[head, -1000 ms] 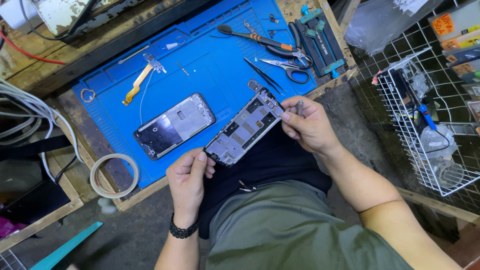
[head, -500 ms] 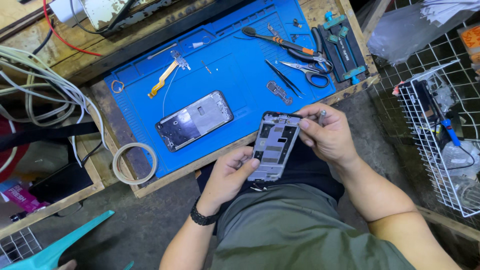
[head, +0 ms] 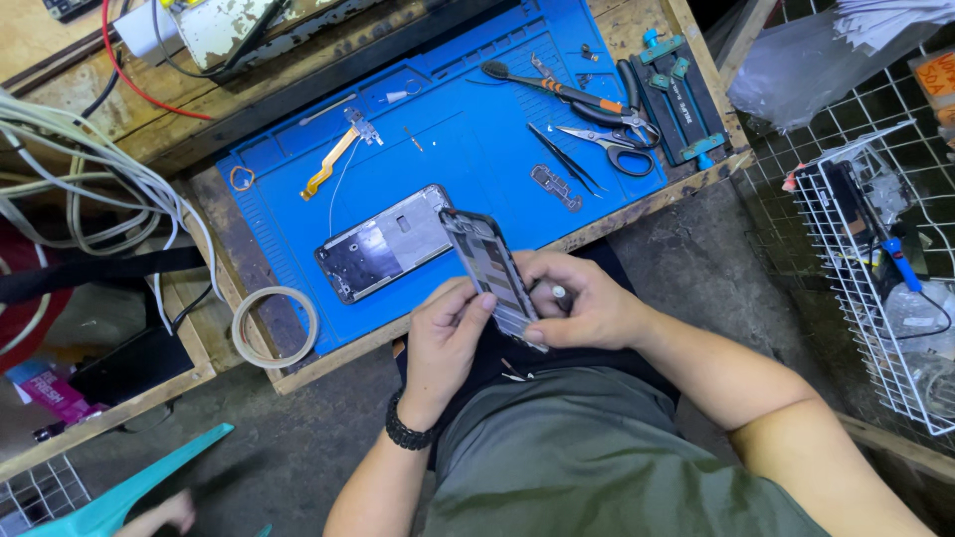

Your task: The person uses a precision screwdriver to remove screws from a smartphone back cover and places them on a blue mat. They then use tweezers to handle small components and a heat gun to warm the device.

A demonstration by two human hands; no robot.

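An opened phone body (head: 490,270) with its inner frame showing is held tilted on edge above my lap, at the front edge of the blue work mat (head: 468,149). My left hand (head: 445,338) grips its lower left side, thumb on the frame. My right hand (head: 579,303) holds its right side and also pinches a small metal tool (head: 560,293). A second phone part with a dark glass face (head: 383,242) lies flat on the mat just left of the held one.
On the mat lie an orange flex cable (head: 328,164), tweezers (head: 562,159), scissors (head: 612,144), a brush-like tool (head: 547,82) and a small metal plate (head: 554,186). A tape roll (head: 275,326) sits at the bench's left corner. White cables (head: 90,189) hang left, a wire basket (head: 885,268) stands right.
The held phone body has turned from lying flat and slanted to standing nearly on edge, and both hands have drawn it closer to my body. The view has shifted.
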